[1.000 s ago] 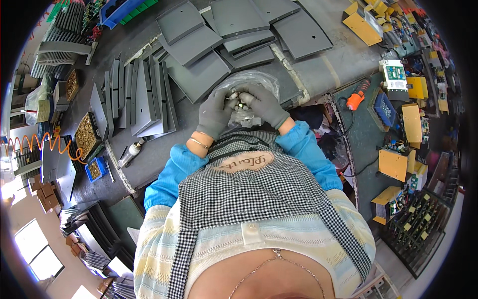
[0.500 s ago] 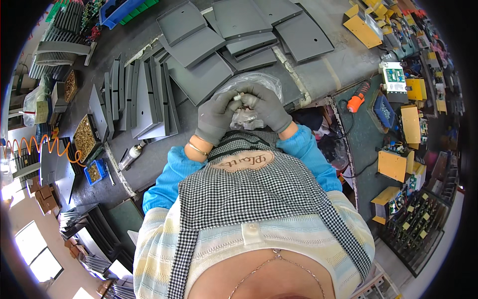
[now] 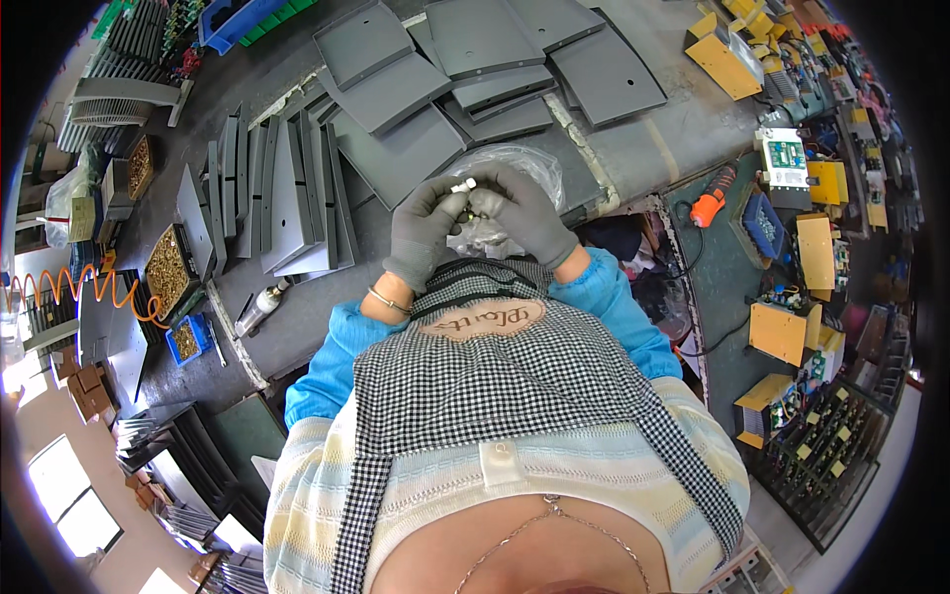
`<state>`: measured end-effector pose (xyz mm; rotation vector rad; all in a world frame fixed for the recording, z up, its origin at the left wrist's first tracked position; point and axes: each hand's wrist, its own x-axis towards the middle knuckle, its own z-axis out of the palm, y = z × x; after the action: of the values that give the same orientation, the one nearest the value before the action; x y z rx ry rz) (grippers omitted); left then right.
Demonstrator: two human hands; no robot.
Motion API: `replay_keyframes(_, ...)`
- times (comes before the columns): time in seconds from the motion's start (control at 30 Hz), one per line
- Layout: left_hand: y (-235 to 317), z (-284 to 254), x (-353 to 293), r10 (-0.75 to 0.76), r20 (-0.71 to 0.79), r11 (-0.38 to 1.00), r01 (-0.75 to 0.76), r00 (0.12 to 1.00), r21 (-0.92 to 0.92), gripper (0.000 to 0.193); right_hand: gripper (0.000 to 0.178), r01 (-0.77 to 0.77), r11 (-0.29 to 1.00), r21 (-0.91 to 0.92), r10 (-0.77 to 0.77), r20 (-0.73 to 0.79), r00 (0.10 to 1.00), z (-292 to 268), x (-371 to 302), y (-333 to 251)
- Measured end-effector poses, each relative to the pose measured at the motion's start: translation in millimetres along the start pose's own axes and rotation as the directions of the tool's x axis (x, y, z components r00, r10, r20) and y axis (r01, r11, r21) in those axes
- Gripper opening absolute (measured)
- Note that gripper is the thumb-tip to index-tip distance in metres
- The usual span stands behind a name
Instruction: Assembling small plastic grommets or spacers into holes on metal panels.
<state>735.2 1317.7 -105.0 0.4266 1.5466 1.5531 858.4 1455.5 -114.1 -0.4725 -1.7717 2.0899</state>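
My left hand [image 3: 424, 226] and my right hand [image 3: 532, 214], both in grey gloves, meet close in front of my apron. Their curled fingers pinch a small white part [image 3: 464, 185] that looks like plastic. Small bits lie beneath the fingertips, too small to name. A crumpled clear plastic bag [image 3: 542, 168] spreads behind and below my hands; the fingers partly cover it.
Grey metal panels [image 3: 396, 158] lie piled beyond my hands, with more panels [image 3: 297, 198] standing on edge at left. Trays of small brass-coloured parts [image 3: 172, 272] and a bottle-like tool [image 3: 259, 309] sit left. An orange-handled tool [image 3: 711, 198] and yellow-cased units [image 3: 777, 330] are at right.
The white part has tilted and shifted slightly up and left between the fingers, showing more of itself. My left hand has turned a little; the bag beneath shows differently.
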Motion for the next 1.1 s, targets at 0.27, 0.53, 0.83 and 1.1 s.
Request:
replay_keyframes(0.27, -7.9, -2.7, 2.2, 0.169, 0.009, 0.98, -0.169, 0.985, 0.104, 0.031, 0.024, -0.099, 0.994, -0.056, 0.099, -0.007, 0.995, -5.3, 5.6, 0.0)
replay_keyframes(0.53, 3.0, -1.5, -1.8, -0.201, -0.004, 0.979, 0.201, 0.98, 0.011, 0.029, 0.03, 0.027, 0.988, -0.152, -0.015, 0.081, 0.997, -8.0, -1.3, -1.6)
replay_keyframes(0.83, -4.9, -1.8, -6.0, 0.193, 0.014, 0.981, -0.193, 0.981, -0.009, 0.035, 0.028, -0.158, 0.985, 0.073, 0.155, 0.049, 0.987, -0.1, 7.3, -3.9)
replay_keyframes(1.1, 3.3, 4.8, -8.9, 0.281, 0.037, 0.958, -0.283, 0.959, 0.041, 0.036, 0.023, -0.134, 0.955, 0.265, 0.142, -0.01, 0.99, 1.9, -1.8, -7.7)
